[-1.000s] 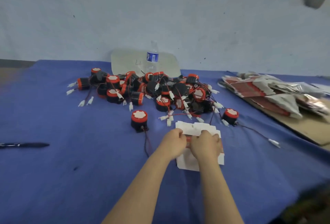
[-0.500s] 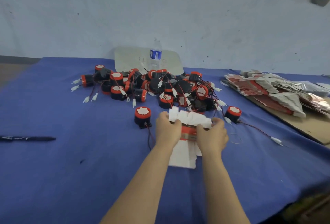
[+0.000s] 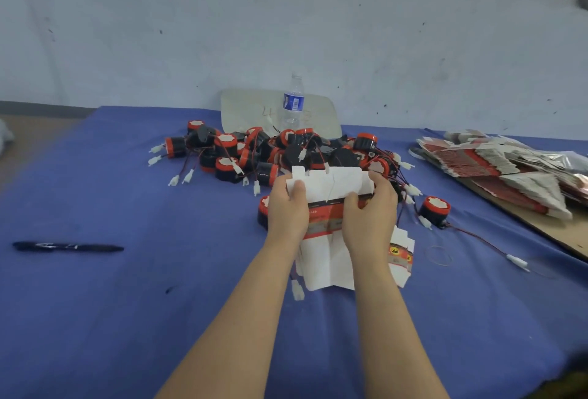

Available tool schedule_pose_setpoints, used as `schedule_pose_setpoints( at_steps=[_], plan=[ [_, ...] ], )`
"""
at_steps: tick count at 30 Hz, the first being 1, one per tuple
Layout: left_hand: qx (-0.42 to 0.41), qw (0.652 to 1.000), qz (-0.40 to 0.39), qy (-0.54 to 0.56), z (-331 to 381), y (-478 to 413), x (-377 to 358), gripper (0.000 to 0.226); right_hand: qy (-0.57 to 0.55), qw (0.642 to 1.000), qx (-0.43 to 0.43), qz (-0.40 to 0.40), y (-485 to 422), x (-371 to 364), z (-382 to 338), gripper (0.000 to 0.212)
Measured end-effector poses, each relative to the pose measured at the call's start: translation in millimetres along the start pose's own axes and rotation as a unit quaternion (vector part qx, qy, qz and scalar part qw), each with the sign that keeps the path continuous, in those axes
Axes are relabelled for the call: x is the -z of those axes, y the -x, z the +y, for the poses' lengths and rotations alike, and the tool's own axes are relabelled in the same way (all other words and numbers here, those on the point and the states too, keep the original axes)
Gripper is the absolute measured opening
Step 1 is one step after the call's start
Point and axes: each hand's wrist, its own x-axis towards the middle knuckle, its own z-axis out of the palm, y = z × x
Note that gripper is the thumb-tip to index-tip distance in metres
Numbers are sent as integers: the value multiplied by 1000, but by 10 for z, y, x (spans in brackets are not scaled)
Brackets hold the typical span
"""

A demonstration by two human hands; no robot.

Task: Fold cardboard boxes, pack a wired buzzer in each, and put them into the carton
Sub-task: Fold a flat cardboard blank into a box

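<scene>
The unfolded cardboard box (image 3: 331, 180), white flaps up and a red-and-black band across its middle, is held between both hands over the blue table (image 3: 127, 319). The left hand (image 3: 288, 207) grips its left edge, thumb on the flap. The right hand (image 3: 369, 212) curls round the right edge. Just beyond the hands lies the pile of wired buzzers (image 3: 286, 150). A single buzzer (image 3: 434, 211) sits near the right hand, with a stack of flat boxes (image 3: 477, 163) farther right. A pen (image 3: 66, 246) lies well left of the left hand.

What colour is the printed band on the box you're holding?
Red; the flat box has white flaps above and below it. Head view shows it best.
</scene>
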Motion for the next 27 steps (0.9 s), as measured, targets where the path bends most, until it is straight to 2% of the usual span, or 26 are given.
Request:
schedule_pose_setpoints(
  at_steps=[5, 9, 13, 16, 19, 22, 25, 27],
  plan=[
    [35, 999, 31, 16, -146, 2, -195, 12, 39, 998, -31, 26, -36, 62, 157, 44],
    [34, 998, 58, 18, -235, 20, -281, 16, 28, 998, -23, 42, -64, 126, 241, 45],
    [-12, 996, 80, 27, -162, 74, -235, 7, -69, 998, 8, 2, -125, 218, 175, 35],
    [-111, 989, 68, 75, 25, 115, -56, 9, -186, 981, 55, 3, -117, 255, -21, 25],
    [-174, 982, 47, 47, 173, 117, 168, 5, -263, 962, 77, 8, -83, 182, -208, 23],
    [-191, 980, 53, 27, 190, 98, 377, 27, -293, 954, 46, -45, 58, -49, -303, 18],
    [-199, 975, 103, 15, 138, 110, 603, 50, -305, 945, -24, -117, 276, -352, -294, 25],
    [-196, 970, 142, -7, 58, 113, 757, 62, -312, 936, -39, -159, 396, -496, -278, 28]
  ],
)
